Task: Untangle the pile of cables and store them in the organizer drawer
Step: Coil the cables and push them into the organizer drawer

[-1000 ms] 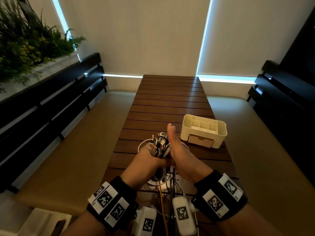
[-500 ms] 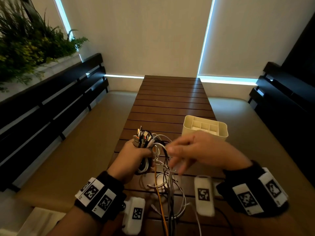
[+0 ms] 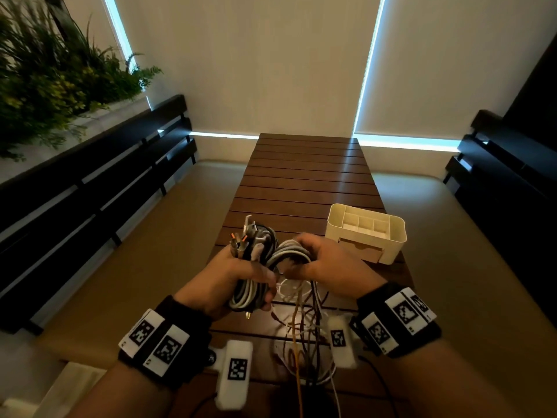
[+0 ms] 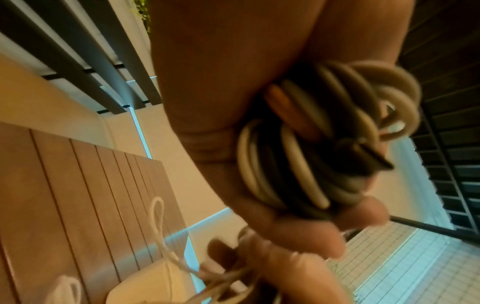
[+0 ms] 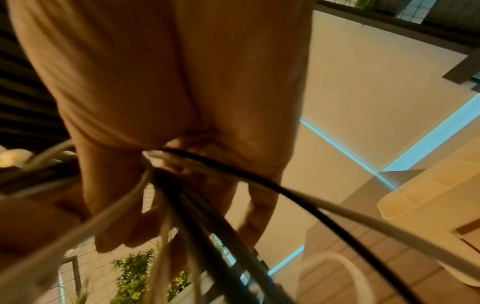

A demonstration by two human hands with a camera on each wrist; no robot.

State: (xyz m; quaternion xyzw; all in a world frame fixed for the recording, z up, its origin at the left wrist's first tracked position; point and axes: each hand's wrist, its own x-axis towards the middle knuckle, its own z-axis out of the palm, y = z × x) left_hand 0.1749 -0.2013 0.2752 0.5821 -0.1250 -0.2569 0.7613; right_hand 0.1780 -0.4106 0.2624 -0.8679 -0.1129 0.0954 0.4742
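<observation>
The left hand (image 3: 229, 282) is wrapped tight round a bunch of cables (image 3: 251, 267), white, grey and black, with their connector ends (image 3: 245, 236) sticking up above the fist. The right hand (image 3: 325, 260), just to the right of it, has its fingers curled over a loop of the same bunch, and thinner strands (image 3: 301, 327) trail down from both hands to the near end of the slatted wooden table (image 3: 304, 182). In the left wrist view the coils (image 4: 306, 156) sit pressed against the palm; in the right wrist view several cords (image 5: 233, 205) run out from under the fingers.

The cream organizer (image 3: 366, 233) stands on the table to the right, just beyond the right hand. Its drawer (image 3: 360, 251) looks closed and its top compartments hold no cable, so by my reading nothing is stored yet: the cables are gathered but still intertwined, and separating, coiling and putting away all remain.

No brand or readable writing shows; the wristbands (image 3: 153, 342) and the white camera housings carry only black-and-white square marker patterns.
</observation>
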